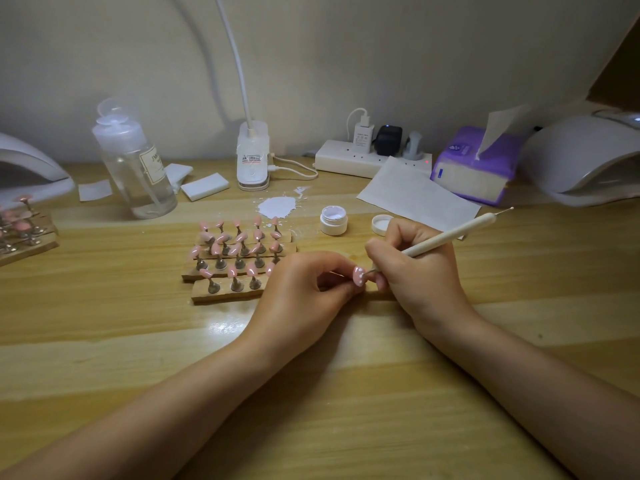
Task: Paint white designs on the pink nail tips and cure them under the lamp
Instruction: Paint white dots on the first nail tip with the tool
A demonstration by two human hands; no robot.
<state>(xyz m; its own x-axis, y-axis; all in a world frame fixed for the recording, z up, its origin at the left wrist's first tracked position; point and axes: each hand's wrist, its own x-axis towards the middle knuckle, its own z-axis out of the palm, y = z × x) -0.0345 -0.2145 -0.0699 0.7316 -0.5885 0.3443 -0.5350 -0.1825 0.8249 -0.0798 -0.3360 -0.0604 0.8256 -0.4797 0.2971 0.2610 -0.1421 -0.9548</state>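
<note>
My left hand (304, 289) pinches a pink nail tip (358, 274) that bears a few white dots. My right hand (412, 268) grips a cream dotting pen (450, 235), and its metal point touches that nail tip. Just left of my hands, wooden strips (221, 296) carry several pink nail tips (239, 244) on small stands. An open jar of white gel (333, 220) stands behind my hands, its lid (381, 224) beside it. One curing lamp (588, 161) sits at the far right, another lamp (31, 168) at the far left.
A clear bottle (138, 168), white pads (205, 186), a desk light base (252, 157), a white smear (277, 206), a paper sheet (415, 195), a power strip (363, 157) and a purple tissue pack (474, 164) line the back. More nail stands (20, 230) sit left.
</note>
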